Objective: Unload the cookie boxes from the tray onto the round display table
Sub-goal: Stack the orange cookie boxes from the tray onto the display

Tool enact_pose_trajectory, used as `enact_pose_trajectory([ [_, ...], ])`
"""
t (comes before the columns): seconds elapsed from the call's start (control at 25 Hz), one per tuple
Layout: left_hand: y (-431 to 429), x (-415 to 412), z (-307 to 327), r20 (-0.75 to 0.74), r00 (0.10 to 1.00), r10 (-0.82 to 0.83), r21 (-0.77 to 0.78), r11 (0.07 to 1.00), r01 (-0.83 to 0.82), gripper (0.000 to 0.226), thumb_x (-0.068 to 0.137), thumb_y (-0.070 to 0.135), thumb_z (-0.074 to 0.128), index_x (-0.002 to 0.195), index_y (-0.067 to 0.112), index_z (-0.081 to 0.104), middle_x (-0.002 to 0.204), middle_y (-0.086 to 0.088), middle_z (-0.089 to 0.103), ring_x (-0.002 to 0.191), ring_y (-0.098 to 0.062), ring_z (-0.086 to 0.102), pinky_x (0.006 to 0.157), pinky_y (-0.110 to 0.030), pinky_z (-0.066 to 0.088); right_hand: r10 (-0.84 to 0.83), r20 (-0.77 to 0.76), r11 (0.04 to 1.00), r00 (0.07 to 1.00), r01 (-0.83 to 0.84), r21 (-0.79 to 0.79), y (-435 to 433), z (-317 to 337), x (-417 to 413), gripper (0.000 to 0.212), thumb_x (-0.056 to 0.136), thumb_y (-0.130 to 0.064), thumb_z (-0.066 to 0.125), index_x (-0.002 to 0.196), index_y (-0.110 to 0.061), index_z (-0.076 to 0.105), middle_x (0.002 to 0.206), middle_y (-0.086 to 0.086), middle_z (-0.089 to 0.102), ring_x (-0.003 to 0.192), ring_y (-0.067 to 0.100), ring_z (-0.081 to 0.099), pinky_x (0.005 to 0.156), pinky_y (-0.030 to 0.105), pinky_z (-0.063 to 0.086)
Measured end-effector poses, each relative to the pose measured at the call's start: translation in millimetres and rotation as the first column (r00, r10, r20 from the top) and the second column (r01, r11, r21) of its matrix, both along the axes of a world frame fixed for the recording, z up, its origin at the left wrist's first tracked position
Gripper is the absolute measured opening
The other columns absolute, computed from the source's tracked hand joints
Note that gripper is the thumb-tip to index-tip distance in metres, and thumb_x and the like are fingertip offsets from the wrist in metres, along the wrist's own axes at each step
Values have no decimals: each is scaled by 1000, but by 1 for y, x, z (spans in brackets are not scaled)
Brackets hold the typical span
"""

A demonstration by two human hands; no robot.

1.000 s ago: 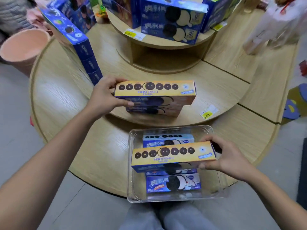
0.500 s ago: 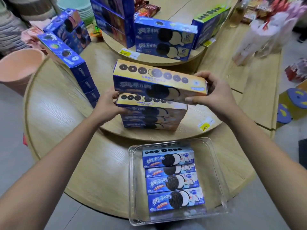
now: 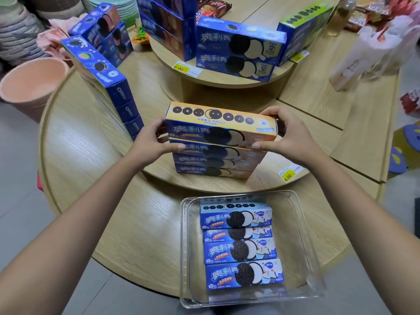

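A yellow-topped cookie box (image 3: pixel 221 120) lies on top of a stack of like boxes (image 3: pixel 216 163) on the middle tier of the round display table (image 3: pixel 91 155). My left hand (image 3: pixel 151 142) grips its left end and my right hand (image 3: pixel 287 135) grips its right end. Near me, a clear plastic tray (image 3: pixel 188 246) rests on the table's lowest tier and holds several blue cookie boxes (image 3: pixel 241 248) lying in a row.
A leaning row of blue boxes (image 3: pixel 106 80) stands at the left of the middle tier. More blue boxes (image 3: pixel 238 48) and a green-topped one (image 3: pixel 302 26) sit on the top tier. A pink bucket (image 3: pixel 29 83) stands left of the table, bagged goods (image 3: pixel 375 48) at the right.
My right hand lifted the yellow-topped box out of the tray and carried it up onto the stack. Both hands now hold it at its ends, resting on the stack.
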State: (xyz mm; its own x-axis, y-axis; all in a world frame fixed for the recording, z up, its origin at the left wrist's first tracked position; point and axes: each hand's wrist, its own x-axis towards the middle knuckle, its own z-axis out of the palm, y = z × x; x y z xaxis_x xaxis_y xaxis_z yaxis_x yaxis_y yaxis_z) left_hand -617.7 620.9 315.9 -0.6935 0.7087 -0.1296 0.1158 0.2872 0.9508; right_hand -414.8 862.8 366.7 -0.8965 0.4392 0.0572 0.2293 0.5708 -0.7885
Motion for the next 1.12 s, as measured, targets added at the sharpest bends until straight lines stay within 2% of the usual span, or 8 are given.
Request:
enact_pose_trajectory([
  [0.08, -1, -1, -1, 4, 1000, -7, -7, 1000, 7, 61, 67, 14, 78, 121, 15, 52, 117, -7, 64, 110, -20, 62, 95, -45, 51, 30, 49, 995, 998, -34, 95, -3, -3, 4, 75, 62, -23, 84, 124, -21, 41, 113, -7, 53, 102, 12, 55, 78, 21, 53],
  [0.24, -3, -2, -4, 21, 1000, 9, 20, 1000, -10, 52, 71, 10, 75, 119, 16, 54, 115, -6, 65, 112, -21, 61, 97, -48, 49, -1, 96, 989, 995, -13, 149, -9, -12, 9, 83, 64, -17, 83, 129, -32, 32, 112, -10, 55, 93, 19, 60, 77, 34, 55],
  [0.48, -5, 3, -5, 54, 996, 65, 77, 995, -69, 50, 74, 6, 72, 120, 11, 54, 118, -9, 63, 115, -23, 59, 99, -46, 48, 41, 64, 997, 997, -45, 65, -1, -12, 2, 81, 65, -16, 82, 129, -31, 35, 112, -11, 54, 99, 21, 61, 80, 34, 57],
  [0.68, -6, 3, -4, 60, 997, 52, 98, 993, -58, 52, 73, 2, 71, 121, 8, 54, 112, -6, 65, 110, -20, 61, 96, -41, 50, 18, 50, 997, 999, -21, 68, 2, -19, 4, 83, 66, -18, 82, 131, -37, 33, 111, -11, 56, 96, 25, 61, 82, 44, 55],
  [0.8, -7, 4, -4, 94, 994, 48, 108, 992, -58, 53, 72, 2, 71, 122, 6, 54, 112, -7, 65, 109, -21, 61, 94, -38, 50, -32, 27, 999, 999, 31, 16, 1, -24, 6, 89, 66, -18, 82, 134, -38, 28, 109, -12, 56, 101, 21, 61, 82, 38, 56],
  [0.92, -6, 2, -3, 102, 994, 39, 96, 994, -49, 52, 72, 2, 72, 120, 6, 54, 108, -3, 66, 106, -20, 62, 91, -35, 51, -63, 31, 997, 998, 65, -48, 0, -25, 5, 82, 64, -19, 84, 130, -30, 36, 116, -4, 59, 105, 22, 60, 78, 38, 57],
  [1.0, -5, 0, -2, 111, 993, 32, 95, 995, -43, 52, 68, 5, 75, 117, 9, 56, 104, 1, 67, 101, -13, 64, 85, -29, 52, -71, 45, 994, 996, 75, -84, 2, -26, 4, 76, 63, -19, 84, 128, -23, 43, 121, -1, 60, 108, 24, 59, 79, 43, 57],
  [1.12, -5, 1, -3, 120, 992, 28, 115, 992, -42, 50, 63, 10, 76, 110, 14, 59, 97, 8, 70, 94, -5, 66, 79, -21, 53, -72, 46, 991, 996, 77, -112, 1, -28, 5, 75, 62, -19, 85, 126, -22, 46, 120, 1, 61, 105, 25, 60, 81, 49, 56],
])
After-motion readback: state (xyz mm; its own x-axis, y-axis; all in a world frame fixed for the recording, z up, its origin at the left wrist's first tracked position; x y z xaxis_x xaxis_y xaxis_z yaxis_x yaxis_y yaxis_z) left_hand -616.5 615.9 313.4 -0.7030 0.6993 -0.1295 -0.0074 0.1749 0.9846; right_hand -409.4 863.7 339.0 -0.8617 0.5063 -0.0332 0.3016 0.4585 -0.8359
